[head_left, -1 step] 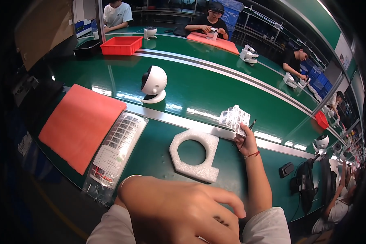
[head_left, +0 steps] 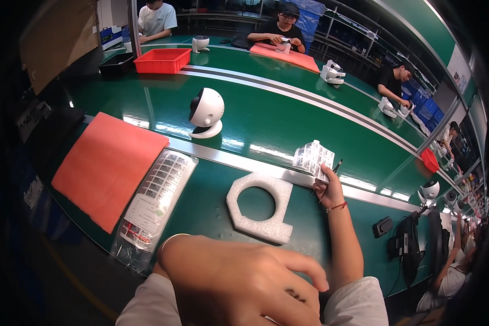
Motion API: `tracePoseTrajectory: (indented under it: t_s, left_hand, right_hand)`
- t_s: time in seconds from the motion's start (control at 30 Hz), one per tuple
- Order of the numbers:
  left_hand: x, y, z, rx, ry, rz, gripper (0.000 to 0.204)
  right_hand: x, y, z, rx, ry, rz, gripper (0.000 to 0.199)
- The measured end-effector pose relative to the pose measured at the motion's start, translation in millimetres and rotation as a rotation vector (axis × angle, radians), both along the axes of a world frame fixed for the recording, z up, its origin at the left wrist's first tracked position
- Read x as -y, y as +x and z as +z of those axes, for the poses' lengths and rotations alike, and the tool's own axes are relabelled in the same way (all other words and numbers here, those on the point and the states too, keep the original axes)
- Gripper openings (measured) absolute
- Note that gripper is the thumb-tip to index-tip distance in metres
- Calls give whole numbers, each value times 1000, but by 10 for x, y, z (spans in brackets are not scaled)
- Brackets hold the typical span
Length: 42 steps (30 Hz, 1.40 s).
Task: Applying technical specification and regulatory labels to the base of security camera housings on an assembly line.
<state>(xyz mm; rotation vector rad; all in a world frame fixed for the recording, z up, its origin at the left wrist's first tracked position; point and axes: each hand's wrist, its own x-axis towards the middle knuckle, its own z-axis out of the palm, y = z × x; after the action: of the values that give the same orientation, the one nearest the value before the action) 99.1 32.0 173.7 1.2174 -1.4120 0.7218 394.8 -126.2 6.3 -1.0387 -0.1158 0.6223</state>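
Note:
My right hand, with a red string around its wrist, grips a small white sheet of printed labels. A thin dark pen-like tool sticks up beside the sheet from the same hand. Close in at the lower middle is my left hand, its back upward and its fingers bent but apart. Nothing shows in it; some fingertips run past the lower edge. Between and beyond the hands a white foam holder with a round hole lies flat on the green bench. Farther off stands a white round-headed camera on its base.
An orange mat and a clear bag of label sheets lie at left. A metal rail crosses behind the foam. A red bin stands far left. Co-workers handle white devices across the benches. Dark items lie at right.

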Motion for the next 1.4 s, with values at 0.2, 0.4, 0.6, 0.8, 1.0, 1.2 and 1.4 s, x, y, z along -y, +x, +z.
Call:
tracePoseTrajectory:
  t_s: [0.2,0.4,0.6,0.8,1.0,1.2,1.4]
  left_hand:
    - [20,11,-19,36,-24,10,52]
    - [-18,39,59,89,32,31,49]
    - [-139,-190,300,-109,249,100,46]
    - [-159,-106,469,11,450,571,48]
    - [-146,125,395,-358,370,1308,82]
    - [-125,-149,14,-875,573,893,55]
    - [14,-799,-721,-1244,237,814,15]
  right_hand:
    - [4,-11,11,4,-8,0,19]
    - [3,20,-10,0,-21,-1,17]
    - [0,34,-18,-6,16,16,16]
    - [-30,-329,551,213,-96,165,28]
    - [248,-1075,1438,945,-296,697,28]
    - [355,-1557,1639,1506,-369,663,25]
    - [292,-1756,1584,1527,-331,767,37]
